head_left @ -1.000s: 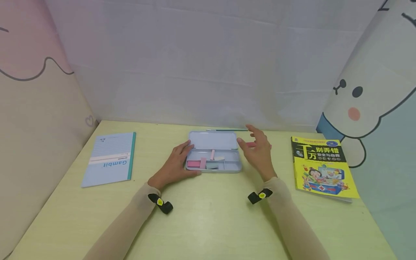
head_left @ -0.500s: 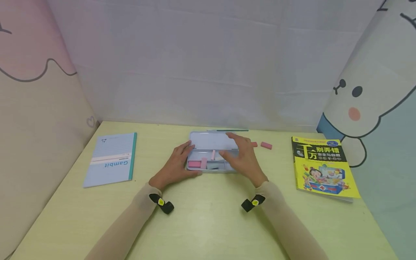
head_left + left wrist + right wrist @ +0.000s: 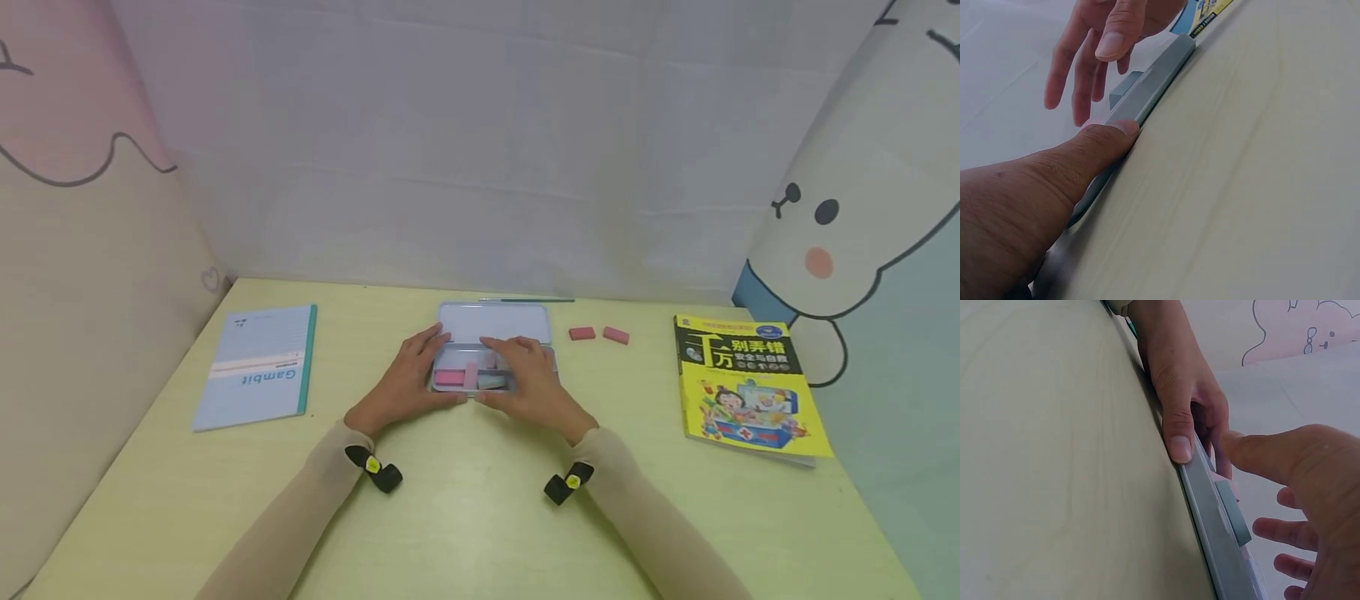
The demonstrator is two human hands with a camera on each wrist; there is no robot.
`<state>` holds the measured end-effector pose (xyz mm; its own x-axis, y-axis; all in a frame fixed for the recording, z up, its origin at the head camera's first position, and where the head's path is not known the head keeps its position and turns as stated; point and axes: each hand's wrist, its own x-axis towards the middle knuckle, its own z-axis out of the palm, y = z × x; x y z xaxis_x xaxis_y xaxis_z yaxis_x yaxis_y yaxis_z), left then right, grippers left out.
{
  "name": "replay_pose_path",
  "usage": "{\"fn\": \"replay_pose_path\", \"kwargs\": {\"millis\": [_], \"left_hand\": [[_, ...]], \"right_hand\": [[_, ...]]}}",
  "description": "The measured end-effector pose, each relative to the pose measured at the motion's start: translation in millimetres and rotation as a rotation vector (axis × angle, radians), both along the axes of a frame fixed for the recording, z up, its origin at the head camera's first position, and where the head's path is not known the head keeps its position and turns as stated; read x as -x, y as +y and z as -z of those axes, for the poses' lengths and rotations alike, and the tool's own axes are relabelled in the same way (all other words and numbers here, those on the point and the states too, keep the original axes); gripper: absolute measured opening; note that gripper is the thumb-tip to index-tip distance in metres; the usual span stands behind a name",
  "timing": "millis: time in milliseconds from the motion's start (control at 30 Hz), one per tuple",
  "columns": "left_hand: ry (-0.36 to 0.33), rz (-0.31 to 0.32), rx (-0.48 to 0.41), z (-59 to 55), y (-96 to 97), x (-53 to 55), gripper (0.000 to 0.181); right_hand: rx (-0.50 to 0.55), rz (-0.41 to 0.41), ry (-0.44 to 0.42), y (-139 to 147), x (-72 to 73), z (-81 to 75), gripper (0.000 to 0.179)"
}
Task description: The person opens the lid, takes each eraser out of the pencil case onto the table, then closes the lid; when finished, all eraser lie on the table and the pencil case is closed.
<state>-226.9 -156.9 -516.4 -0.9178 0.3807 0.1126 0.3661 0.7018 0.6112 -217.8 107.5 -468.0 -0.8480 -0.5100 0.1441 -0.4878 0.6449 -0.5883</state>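
A pale blue tin pencil case (image 3: 493,325) lies with its lid folded back. My left hand (image 3: 407,379) grips its left end, the thumb along the front edge and the fingers on the far side. Inside the compartments sit a pink eraser (image 3: 450,378), a lighter pink block (image 3: 470,375) and a grey-green block (image 3: 491,382), which pokes above the rim in the right wrist view. My right hand (image 3: 534,385) hovers above the case's right half, fingers spread and holding nothing. It hides that part of the compartments. Both wrist views show its fingers apart from the case.
Two pink-red erasers, a left one (image 3: 582,333) and a right one (image 3: 617,335), lie right of the case. A thin dark green brush (image 3: 532,300) lies behind the lid. A notebook (image 3: 255,367) is at left, a yellow book (image 3: 750,387) at right.
My right hand has come left and nearer from beside the erasers to over the case, uncovering both erasers and the brush. The left hand has stayed on the case.
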Motion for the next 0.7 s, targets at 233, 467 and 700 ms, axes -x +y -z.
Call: {"fn": "replay_pose_path", "kwargs": {"millis": [233, 467, 700], "left_hand": [[-0.007, 0.003, -0.001, -1.5, 1.7, 0.4, 0.109], [-0.015, -0.001, -0.004, -4.8, 2.0, 0.0, 0.11], [-0.008, -0.004, 0.008, -0.5, 0.6, 1.8, 0.11]], "right_hand": [[-0.081, -0.059, 0.037, -1.9, -2.4, 8.5, 0.083], [-0.087, -0.098, 0.047, -4.5, -6.1, 9.2, 0.078], [-0.002, -0.081, 0.067, -8.1, -8.1, 6.9, 0.066]]}}
